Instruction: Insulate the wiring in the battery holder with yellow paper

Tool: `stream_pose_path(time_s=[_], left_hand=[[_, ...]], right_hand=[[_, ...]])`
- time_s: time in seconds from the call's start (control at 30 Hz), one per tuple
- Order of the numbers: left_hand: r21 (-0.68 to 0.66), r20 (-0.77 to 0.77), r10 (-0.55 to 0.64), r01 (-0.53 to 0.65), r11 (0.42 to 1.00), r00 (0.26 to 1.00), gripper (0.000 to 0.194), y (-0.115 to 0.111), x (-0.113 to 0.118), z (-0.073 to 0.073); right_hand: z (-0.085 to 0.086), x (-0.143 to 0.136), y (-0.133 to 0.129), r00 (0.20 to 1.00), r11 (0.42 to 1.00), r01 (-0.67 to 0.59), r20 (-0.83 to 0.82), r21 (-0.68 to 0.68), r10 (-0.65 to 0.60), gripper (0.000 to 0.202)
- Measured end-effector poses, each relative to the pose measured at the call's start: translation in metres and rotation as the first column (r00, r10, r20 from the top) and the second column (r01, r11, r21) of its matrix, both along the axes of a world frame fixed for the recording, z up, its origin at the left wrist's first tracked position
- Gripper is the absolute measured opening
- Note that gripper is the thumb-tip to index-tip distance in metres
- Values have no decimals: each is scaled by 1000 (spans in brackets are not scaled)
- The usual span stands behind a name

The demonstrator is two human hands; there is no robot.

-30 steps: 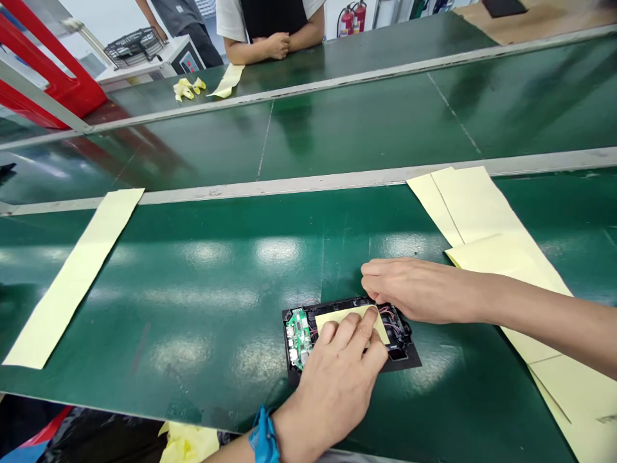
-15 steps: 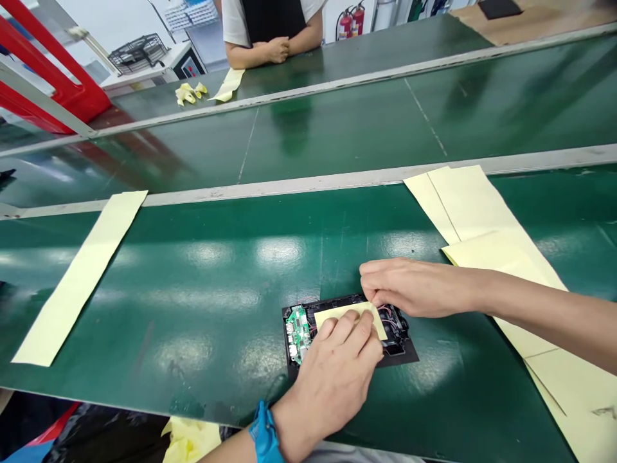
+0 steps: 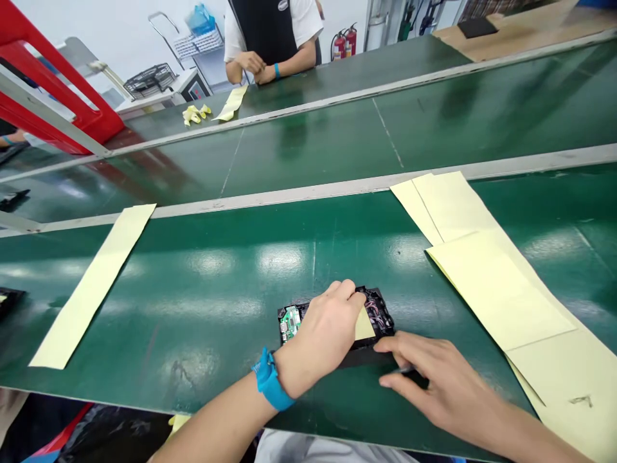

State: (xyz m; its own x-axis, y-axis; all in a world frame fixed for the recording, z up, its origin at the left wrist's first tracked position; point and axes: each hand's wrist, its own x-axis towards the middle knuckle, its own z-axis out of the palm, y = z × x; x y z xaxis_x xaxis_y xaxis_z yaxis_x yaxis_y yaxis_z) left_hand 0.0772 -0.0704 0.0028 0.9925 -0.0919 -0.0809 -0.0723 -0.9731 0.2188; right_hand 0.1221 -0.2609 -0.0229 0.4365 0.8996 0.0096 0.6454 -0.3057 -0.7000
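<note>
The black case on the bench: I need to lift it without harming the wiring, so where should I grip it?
Probably pinch the black case by its long outer edges, coming from above. It lies flat and open-topped, with the circuit board and wires exposed inside, so keep fingers on the rim.

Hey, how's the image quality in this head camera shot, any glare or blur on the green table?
Head view: soft white glare patches lie on the green table just beyond the left hand; the black tray stays sharp; the right hand looks slightly blurred; the table rails bow toward the frame edges, a wide-lens distortion.
</note>
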Motion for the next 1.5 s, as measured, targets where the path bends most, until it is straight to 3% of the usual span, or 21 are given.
stream_pose_path(time_s=[0.1,0.23,0.4,0.5,0.6,0.87,0.97,1.03,1.13,1.23,1.4,1.5], left_hand=[[1,-18,-21,21,1000,1000,17,3,3,2],[-36,-22,-37,36,999,999,17,7,5,2],[108,-12,-146,147,983,989,14,8,13,5],[227,-16,-292,288,930,956,9,8,16,8],[295,-30,-343,336,894,939,7,10,11,11],[185,-67,-192,202,962,979,12,14,-47,23],[3,-85,-51,51,999,995,14,30,-71,36],[-172,-146,42,-67,983,988,15,45,-87,42],[-430,-261,123,-230,873,957,15,63,-113,43],[-607,-311,140,-310,732,940,13,70,-137,40],[-798,-280,149,-317,513,948,14,76,-167,46],[-849,-312,254,-389,357,915,24,99,-196,51]], right_hand=[[-12,-11,3,977,992,25,205,125,-50,23],[-17,-13,9,935,981,58,334,184,-118,23],[-18,-13,12,930,970,97,326,224,-169,20],[-19,-14,13,930,963,125,311,239,-197,18],[-18,-16,15,924,960,152,311,236,-222,18],[-23,-17,16,921,948,183,293,261,-258,18],[-27,-16,15,912,933,175,304,314,-273,15],[-29,-16,14,901,920,166,325,354,-287,13],[-31,-15,12,893,926,145,358,347,-274,13],[-32,-13,11,886,942,123,394,312,-246,12],[-29,-11,13,858,952,88,463,293,-222,15],[-28,-10,15,851,952,69,480,299,-212,15]])
